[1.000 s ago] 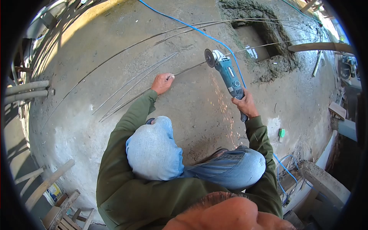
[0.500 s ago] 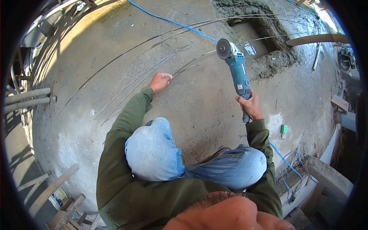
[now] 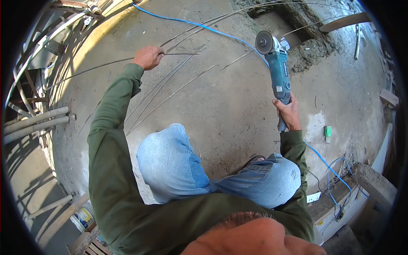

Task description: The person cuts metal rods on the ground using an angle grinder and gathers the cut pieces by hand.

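— What's in the left hand [image 3: 148,58]?
— A thin rod [image 3: 91,68]. The fingers are closed round it, and it sticks out on both sides of the fist, the longer part running off to the left.

— And the right hand [image 3: 289,112]?
— Its fingers are wrapped round the rear end of the grinder [image 3: 279,73]. The disc [image 3: 264,42] is at the far end, well apart from the held rod.

— Where's the grinder, exactly?
— Out in front of the right knee [image 3: 278,182], near the pit [image 3: 278,32]. Part of the blue cable [image 3: 187,21] passes behind it in view.

— What lies between the hands?
— More thin rods [image 3: 175,92] on the floor [image 3: 212,102], and a short piece [image 3: 236,60] closer to the grinder.

— And that green thing [image 3: 327,131]?
— On the floor, right of the right hand. I can't tell what it is.
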`<state>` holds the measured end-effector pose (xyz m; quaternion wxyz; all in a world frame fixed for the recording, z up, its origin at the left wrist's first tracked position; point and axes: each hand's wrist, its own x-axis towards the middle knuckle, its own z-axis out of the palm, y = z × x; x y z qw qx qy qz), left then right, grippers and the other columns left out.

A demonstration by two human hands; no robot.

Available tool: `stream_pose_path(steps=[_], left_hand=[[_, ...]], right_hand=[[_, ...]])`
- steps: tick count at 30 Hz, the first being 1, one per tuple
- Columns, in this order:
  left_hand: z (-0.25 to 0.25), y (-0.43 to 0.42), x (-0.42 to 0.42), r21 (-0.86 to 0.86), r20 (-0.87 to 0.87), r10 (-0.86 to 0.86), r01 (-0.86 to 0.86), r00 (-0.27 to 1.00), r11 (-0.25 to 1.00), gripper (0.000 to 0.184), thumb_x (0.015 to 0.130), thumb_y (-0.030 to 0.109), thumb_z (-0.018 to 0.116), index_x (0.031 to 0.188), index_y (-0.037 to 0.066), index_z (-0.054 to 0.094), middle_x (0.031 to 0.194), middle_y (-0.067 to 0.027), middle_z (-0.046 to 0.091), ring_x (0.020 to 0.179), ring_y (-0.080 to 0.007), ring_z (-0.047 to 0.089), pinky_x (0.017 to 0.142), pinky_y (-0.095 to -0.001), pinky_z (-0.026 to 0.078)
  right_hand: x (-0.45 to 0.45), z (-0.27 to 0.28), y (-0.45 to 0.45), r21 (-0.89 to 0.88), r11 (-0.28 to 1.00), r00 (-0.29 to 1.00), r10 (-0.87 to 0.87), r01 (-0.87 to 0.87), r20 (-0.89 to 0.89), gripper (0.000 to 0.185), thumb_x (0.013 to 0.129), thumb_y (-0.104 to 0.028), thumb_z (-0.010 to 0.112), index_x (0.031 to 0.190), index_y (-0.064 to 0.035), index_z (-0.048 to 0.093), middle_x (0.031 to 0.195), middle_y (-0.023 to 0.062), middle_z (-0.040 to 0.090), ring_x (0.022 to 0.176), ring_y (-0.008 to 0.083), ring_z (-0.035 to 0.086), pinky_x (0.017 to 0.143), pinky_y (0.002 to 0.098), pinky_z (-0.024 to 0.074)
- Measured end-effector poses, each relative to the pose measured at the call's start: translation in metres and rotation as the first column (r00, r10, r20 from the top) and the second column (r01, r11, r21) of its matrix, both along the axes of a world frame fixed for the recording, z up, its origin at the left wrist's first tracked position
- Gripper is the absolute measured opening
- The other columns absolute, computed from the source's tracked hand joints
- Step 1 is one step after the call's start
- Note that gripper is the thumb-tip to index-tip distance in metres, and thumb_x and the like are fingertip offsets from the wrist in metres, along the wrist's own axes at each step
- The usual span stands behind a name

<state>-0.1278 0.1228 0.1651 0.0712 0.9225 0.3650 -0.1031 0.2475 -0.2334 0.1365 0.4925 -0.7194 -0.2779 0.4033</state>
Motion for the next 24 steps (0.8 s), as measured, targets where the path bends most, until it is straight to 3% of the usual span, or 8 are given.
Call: stream_pose_path(steps=[5, 7, 11, 14, 17, 20, 22, 24], left_hand=[[-0.115, -0.020, -0.099, -0.111, 0.191, 0.230, -0.212, 0.954, 0.971, 0.025, 0.092, 0.023, 0.054, 0.104, 0.006, 0.067, 0.104, -0.0178, 0.066, 0.098, -0.0369, 0.061, 0.084, -0.0431, 0.049], [-0.160, -0.027, -0.115, -0.080, 0.473, 0.256, -0.249, 0.843, 0.965, 0.025, 0.091, 0.021, 0.054, 0.107, 0.007, 0.067, 0.107, -0.0192, 0.065, 0.097, -0.0381, 0.062, 0.084, -0.0440, 0.049], [-0.208, -0.035, -0.118, -0.099, 0.527, 0.355, -0.358, 0.772, 0.928, 0.025, 0.090, 0.019, 0.057, 0.108, 0.005, 0.067, 0.107, -0.0196, 0.065, 0.099, -0.0384, 0.061, 0.086, -0.0428, 0.049], [-0.217, -0.034, -0.106, -0.147, 0.443, 0.407, -0.383, 0.799, 0.912, 0.028, 0.092, 0.021, 0.055, 0.110, 0.003, 0.066, 0.109, -0.0194, 0.065, 0.104, -0.0364, 0.061, 0.091, -0.0408, 0.048], [-0.204, -0.021, -0.089, -0.125, 0.368, 0.413, -0.396, 0.833, 0.910, 0.030, 0.092, 0.024, 0.054, 0.109, 0.003, 0.067, 0.108, -0.0198, 0.065, 0.103, -0.0364, 0.062, 0.091, -0.0418, 0.048], [-0.191, -0.009, -0.064, -0.160, 0.188, 0.448, -0.422, 0.874, 0.892, 0.029, 0.089, 0.028, 0.056, 0.106, 0.007, 0.068, 0.105, -0.0183, 0.066, 0.099, -0.0374, 0.061, 0.086, -0.0459, 0.049], [-0.188, -0.005, -0.044, 0.011, 0.266, 0.214, -0.225, 0.940, 0.974, 0.030, 0.088, 0.031, 0.057, 0.104, 0.008, 0.068, 0.103, -0.0179, 0.065, 0.101, -0.0367, 0.060, 0.087, -0.0462, 0.048], [-0.175, 0.002, -0.007, -0.072, 0.265, 0.154, -0.140, 0.952, 0.988, 0.031, 0.088, 0.031, 0.057, 0.105, 0.008, 0.068, 0.102, -0.0177, 0.064, 0.102, -0.0365, 0.060, 0.087, -0.0459, 0.048]], right_hand=[[0.004, -0.006, -0.007, -0.028, 0.999, 1.000, 0.017, -0.018, -0.014, 0.035, 0.073, -0.012, 0.074, 0.101, -0.0037, 0.054, 0.065, -0.0022, 0.052, 0.044, 0.0058, 0.045, 0.041, 0.0224, 0.0375], [0.004, -0.009, -0.007, -0.051, 0.999, 1.000, 0.004, -0.003, 0.025, 0.035, 0.073, -0.012, 0.074, 0.101, -0.0040, 0.054, 0.065, -0.0020, 0.052, 0.045, 0.0060, 0.045, 0.041, 0.0224, 0.0376], [0.000, -0.008, -0.006, -0.075, 0.997, 1.000, 0.010, -0.010, -0.002, 0.036, 0.074, -0.013, 0.074, 0.102, -0.0042, 0.053, 0.066, -0.0020, 0.052, 0.045, 0.0063, 0.045, 0.041, 0.0230, 0.0382], [-0.004, -0.007, -0.004, -0.093, 0.996, 1.000, -0.001, 0.002, 0.013, 0.036, 0.074, -0.013, 0.074, 0.102, -0.0042, 0.053, 0.066, -0.0019, 0.052, 0.044, 0.0063, 0.046, 0.040, 0.0231, 0.0383], [-0.003, -0.009, -0.002, -0.072, 0.997, 1.000, -0.011, 0.011, -0.003, 0.037, 0.073, -0.013, 0.074, 0.102, -0.0041, 0.053, 0.066, -0.0020, 0.052, 0.044, 0.0061, 0.046, 0.040, 0.0228, 0.0382], [-0.003, -0.010, 0.001, -0.061, 0.997, 0.998, -0.045, 0.043, -0.042, 0.036, 0.073, -0.012, 0.075, 0.101, -0.0042, 0.053, 0.065, -0.0022, 0.052, 0.044, 0.0058, 0.046, 0.040, 0.0226, 0.0381], [0.001, -0.012, 0.002, -0.060, 0.997, 0.998, -0.047, 0.045, -0.047, 0.036, 0.073, -0.012, 0.075, 0.100, -0.0040, 0.054, 0.065, -0.0023, 0.052, 0.044, 0.0058, 0.046, 0.040, 0.0224, 0.0381], [0.003, -0.015, 0.000, -0.062, 0.997, 0.997, -0.054, 0.050, -0.052, 0.035, 0.073, -0.011, 0.075, 0.100, -0.0039, 0.054, 0.065, -0.0023, 0.052, 0.044, 0.0057, 0.046, 0.040, 0.0223, 0.0381]])
